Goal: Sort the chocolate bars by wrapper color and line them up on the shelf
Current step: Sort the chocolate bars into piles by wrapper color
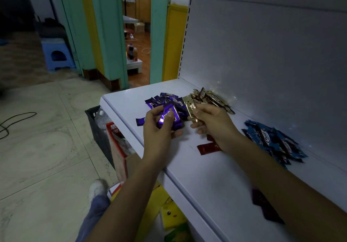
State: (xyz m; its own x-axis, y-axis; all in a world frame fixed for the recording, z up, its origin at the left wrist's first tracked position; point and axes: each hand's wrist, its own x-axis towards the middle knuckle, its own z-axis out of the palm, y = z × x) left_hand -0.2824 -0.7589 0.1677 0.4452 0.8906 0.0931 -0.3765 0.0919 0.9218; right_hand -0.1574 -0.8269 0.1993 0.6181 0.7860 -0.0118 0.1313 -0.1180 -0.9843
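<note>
Lone purple bar (140, 122) lies just left of my left hand (159, 129), near the shelf (206, 181) lip; one nudge could send it over. My left fingers (152, 111) curl round a small stack of purple bars (170, 118), thumb on top. The wrappers look slick, so the stack may fan out. Purple pile (166, 99) sits just beyond. Right hand (212, 121) pinches gold bars (190, 108). Gold pile (214, 98) beyond them touches the purple one, so colours may mix. Red bar (207, 148) under my right wrist could get dragged. Blue pile (272, 140) lies well right, loose, not yet lined up.
</note>
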